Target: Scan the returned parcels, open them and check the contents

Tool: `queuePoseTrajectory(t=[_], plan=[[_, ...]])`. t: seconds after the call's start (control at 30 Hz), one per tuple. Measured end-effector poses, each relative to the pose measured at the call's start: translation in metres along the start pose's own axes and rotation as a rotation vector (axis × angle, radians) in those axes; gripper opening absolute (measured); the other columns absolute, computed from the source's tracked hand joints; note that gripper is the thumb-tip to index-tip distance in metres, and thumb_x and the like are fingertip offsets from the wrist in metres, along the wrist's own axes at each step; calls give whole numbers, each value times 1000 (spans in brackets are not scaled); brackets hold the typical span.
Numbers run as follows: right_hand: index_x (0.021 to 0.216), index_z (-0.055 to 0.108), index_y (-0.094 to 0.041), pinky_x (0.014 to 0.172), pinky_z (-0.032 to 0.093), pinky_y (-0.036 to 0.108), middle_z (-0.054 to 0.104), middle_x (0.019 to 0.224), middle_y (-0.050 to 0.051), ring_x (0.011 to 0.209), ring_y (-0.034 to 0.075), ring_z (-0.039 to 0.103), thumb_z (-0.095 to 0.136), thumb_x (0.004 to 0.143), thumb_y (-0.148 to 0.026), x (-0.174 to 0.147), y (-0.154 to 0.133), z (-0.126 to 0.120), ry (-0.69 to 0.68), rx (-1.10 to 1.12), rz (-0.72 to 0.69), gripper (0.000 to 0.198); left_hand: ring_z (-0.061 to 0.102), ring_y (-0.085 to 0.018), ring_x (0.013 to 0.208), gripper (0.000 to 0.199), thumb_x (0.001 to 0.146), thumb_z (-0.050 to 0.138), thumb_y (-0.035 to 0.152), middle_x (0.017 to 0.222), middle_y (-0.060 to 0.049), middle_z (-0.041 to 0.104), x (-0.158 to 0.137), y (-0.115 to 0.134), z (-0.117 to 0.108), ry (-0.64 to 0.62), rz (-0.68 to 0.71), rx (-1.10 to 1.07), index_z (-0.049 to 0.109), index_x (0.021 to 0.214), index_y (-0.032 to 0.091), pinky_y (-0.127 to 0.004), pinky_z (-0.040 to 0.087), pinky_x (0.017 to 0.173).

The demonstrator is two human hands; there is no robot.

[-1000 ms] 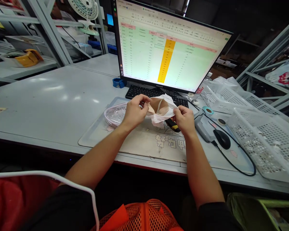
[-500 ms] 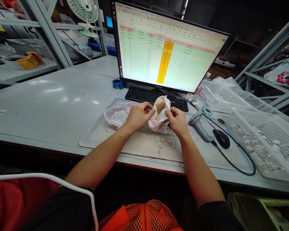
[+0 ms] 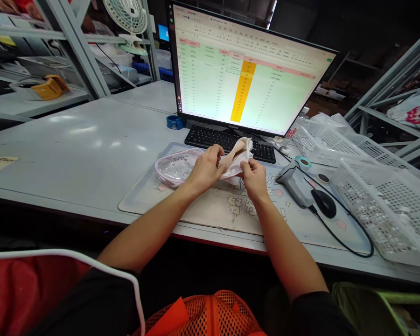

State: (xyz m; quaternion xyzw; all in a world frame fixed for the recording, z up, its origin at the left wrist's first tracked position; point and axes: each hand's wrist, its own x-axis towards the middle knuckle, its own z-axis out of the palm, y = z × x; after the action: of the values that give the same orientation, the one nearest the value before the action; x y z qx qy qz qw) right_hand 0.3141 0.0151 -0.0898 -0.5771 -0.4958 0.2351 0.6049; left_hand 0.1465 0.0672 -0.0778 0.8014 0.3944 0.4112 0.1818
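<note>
A soft white pouch with a beige inside (image 3: 238, 156) is held up over the desk mat (image 3: 210, 212), its mouth partly folded. My left hand (image 3: 208, 169) pinches its left side between thumb and fingers. On the right edge, my right hand (image 3: 254, 179) grips it with thumb and bent fingers. Whatever lies inside the pouch cannot be made out. Just left of my left hand, a clear zip bag with a pink rim and handwritten digits (image 3: 173, 169) lies on the mat.
Behind the hands stand a black keyboard (image 3: 210, 137) and a large monitor (image 3: 245, 70) with a spreadsheet. A grey barcode scanner (image 3: 296, 186), a black mouse (image 3: 324, 203) and white perforated baskets (image 3: 378, 210) are on the right. A blue tape dispenser (image 3: 175, 122) sits near the monitor.
The pouch's mouth, wide and facing me before, is now narrower and tilted to the right. My left hand has shifted slightly right and turned over more of the pouch's left side.
</note>
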Motion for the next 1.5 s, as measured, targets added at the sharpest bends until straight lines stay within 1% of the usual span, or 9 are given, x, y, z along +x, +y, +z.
queuePoseTrajectory(t=[0.17,0.37,0.43,0.6,0.77,0.93,1.07,1.23,1.5], plan=[[78,61,-21,74,60,35,67,76,1,73,18,67,61,77,-30,-2,-8,8,-47,347,303,10,66,-22,74,13,85,79,23,84,-1,73,1,1,-3,-120,-21,72,66,85,21,-32,44,69],[80,65,-20,77,62,35,75,84,5,81,21,73,68,79,-27,-6,-24,1,-309,319,405,9,70,-26,87,22,89,72,21,101,-4,79,6,-8,-9,-191,14,107,76,110,23,-34,46,76],[73,64,-19,73,61,37,73,78,6,74,21,71,72,84,-38,-3,-30,-17,-363,135,301,23,70,-26,91,17,92,67,18,100,-5,79,7,-8,-13,-207,101,117,77,104,21,-34,47,78],[81,69,-22,82,55,39,71,84,6,81,22,66,69,92,-49,3,-50,-67,157,-304,-384,30,66,-28,103,20,99,58,15,106,-9,77,2,4,-19,-181,443,304,77,103,18,-40,45,88],[95,79,-23,82,51,37,76,95,7,87,22,66,67,92,-40,0,-43,-62,-474,-498,-328,21,62,-28,104,21,103,55,18,106,-9,75,-4,11,-15,-187,584,405,75,102,20,-41,41,86],[79,72,-19,67,41,31,67,76,2,72,17,55,60,92,-43,8,-25,-50,-586,-438,-202,30,62,-28,103,21,103,55,17,105,-8,76,-2,5,-12,-205,598,404,76,99,19,-43,40,86],[79,66,-19,60,34,29,59,70,-1,65,14,47,60,92,-55,11,-20,-50,-555,-419,-126,39,62,-28,104,21,105,54,19,108,-8,76,-3,6,-9,-198,610,367,74,101,18,-41,42,88],[78,68,-19,64,34,29,62,72,0,66,15,49,58,93,-41,10,-17,-45,-543,-499,-197,28,63,-28,107,20,103,54,15,111,-11,75,-6,6,-3,-208,625,323,73,105,16,-40,45,91],[74,61,-22,75,39,35,69,80,9,76,24,57,55,95,-27,33,4,-51,9,-757,-48,22,64,-25,116,28,97,47,4,110,-10,76,-14,24,-3,-306,750,288,69,101,20,-40,42,101]])
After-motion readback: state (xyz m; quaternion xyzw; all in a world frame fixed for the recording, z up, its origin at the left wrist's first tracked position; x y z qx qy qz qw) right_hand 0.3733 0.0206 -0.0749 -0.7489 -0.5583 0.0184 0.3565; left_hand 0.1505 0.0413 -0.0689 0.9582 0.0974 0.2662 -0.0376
